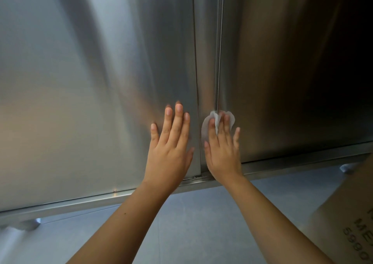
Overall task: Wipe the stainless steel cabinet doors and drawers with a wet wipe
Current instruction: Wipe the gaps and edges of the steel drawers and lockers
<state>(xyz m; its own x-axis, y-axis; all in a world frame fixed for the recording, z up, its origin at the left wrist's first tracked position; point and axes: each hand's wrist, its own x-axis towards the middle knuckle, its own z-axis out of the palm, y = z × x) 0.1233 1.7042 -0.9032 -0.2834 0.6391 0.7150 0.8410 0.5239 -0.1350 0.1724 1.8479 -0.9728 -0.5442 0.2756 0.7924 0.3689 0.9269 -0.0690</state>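
Forearms bare from left hand [168,148] and right hand [222,152] back to frame edge; nails short, rounded; one small dark mole [125,213] on forearm, well behind left hand

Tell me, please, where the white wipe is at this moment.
Head view, right of centre: the white wipe is pressed under the right hand against the right steel door, beside the middle seam.

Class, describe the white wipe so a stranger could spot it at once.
Find the vertical seam between the steel left door and right door and follow it down. Just right of it, the right hand presses a thin white wipe against the right door. Nothing else on the doors is white; the left hand rests on bare metal.
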